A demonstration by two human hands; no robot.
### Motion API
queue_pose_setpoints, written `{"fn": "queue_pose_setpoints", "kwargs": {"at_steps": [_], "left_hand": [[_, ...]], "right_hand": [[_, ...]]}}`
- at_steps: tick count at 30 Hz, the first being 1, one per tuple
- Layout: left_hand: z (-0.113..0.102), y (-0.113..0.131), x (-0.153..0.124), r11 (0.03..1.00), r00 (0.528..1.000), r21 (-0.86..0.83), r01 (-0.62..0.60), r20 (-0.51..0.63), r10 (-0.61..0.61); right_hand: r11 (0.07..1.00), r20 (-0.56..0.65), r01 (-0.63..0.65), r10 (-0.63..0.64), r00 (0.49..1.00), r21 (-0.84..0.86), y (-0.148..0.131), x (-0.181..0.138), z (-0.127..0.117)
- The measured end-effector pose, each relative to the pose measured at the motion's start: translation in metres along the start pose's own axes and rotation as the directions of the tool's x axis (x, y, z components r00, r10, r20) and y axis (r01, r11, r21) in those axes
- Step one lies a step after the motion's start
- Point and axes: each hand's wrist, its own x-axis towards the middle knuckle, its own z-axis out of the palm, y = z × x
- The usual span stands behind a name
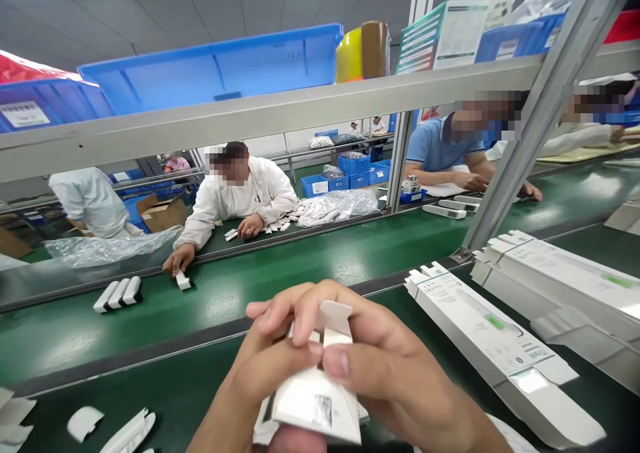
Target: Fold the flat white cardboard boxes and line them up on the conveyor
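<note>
At the near edge of the view I hold a white cardboard box (300, 400) between both hands, with its flapped end turned upward. My left hand (255, 366) wraps the box from the left, its thumb on the flaps. From the right, my right hand (395, 366) grips it with the thumb pressed beside the other thumb. A small side flap (336, 313) stands up between the fingers. Part of a dark printed code shows on the front flap. The inside of the box is hidden.
Flattened white cartons (480, 333) lie at right on the green bench. White plastic pieces (133, 433) lie at lower left. Beyond runs a green conveyor (240, 283) with white devices (117, 294). Co-workers sit across it. A metal post (540, 113) and a shelf with blue bins (215, 66) stand ahead.
</note>
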Motion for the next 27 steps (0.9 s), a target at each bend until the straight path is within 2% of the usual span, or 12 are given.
{"fn": "queue_pose_setpoints", "kwargs": {"at_steps": [3,5,8,10,12,14,16,18,19,22,24,27], "left_hand": [[-0.01,-0.019,0.004,0.996,0.995,0.058,-0.073,0.073,0.069],[-0.016,-0.027,0.005,0.991,0.999,0.135,-0.026,0.042,0.021],[-0.016,-0.027,0.007,0.988,0.999,0.147,0.048,0.005,-0.05],[-0.009,-0.023,0.008,0.993,0.991,0.052,0.106,-0.084,-0.101],[0.0,-0.021,0.006,0.989,0.97,-0.052,0.135,-0.197,-0.143],[0.008,-0.023,0.003,0.991,0.98,-0.036,0.13,-0.148,-0.134],[0.011,-0.027,0.002,0.994,0.998,0.093,0.057,-0.044,-0.053],[0.008,-0.034,0.002,0.975,0.998,0.216,-0.057,0.001,0.058],[0.006,-0.037,0.003,0.964,0.995,0.249,-0.096,-0.016,0.103],[-0.003,-0.045,0.008,0.958,0.985,0.239,-0.16,-0.029,0.172],[-0.007,-0.046,0.011,0.947,0.976,0.242,-0.21,-0.01,0.218],[-0.006,-0.045,0.015,0.916,0.959,0.29,-0.278,0.032,0.281]], "right_hand": [[0.992,-0.131,0.03,-0.046,0.99,-0.124,0.012,0.001,-0.001],[0.927,-0.185,0.033,-0.11,0.977,-0.374,0.014,-0.001,-0.001],[0.682,-0.063,0.029,-0.11,0.992,-0.731,0.014,-0.004,-0.001],[0.552,0.009,0.076,-0.122,0.992,-0.83,0.016,-0.004,-0.003],[0.507,0.007,0.149,-0.272,0.962,-0.849,0.018,-0.001,-0.006],[0.57,-0.096,0.18,-0.42,0.902,-0.802,0.02,0.001,-0.009],[0.688,-0.177,0.184,-0.419,0.891,-0.701,0.019,0.003,-0.011],[0.78,-0.176,0.159,-0.326,0.929,-0.606,0.017,0.004,-0.012],[0.814,-0.171,0.132,-0.272,0.947,-0.565,0.015,0.004,-0.013],[0.923,-0.24,-0.007,-0.093,0.966,-0.385,0.013,0.006,-0.014],[0.961,-0.259,-0.101,0.032,0.965,-0.257,0.014,0.008,-0.016],[0.962,-0.302,-0.139,0.064,0.951,-0.233,0.017,0.011,-0.02]]}}
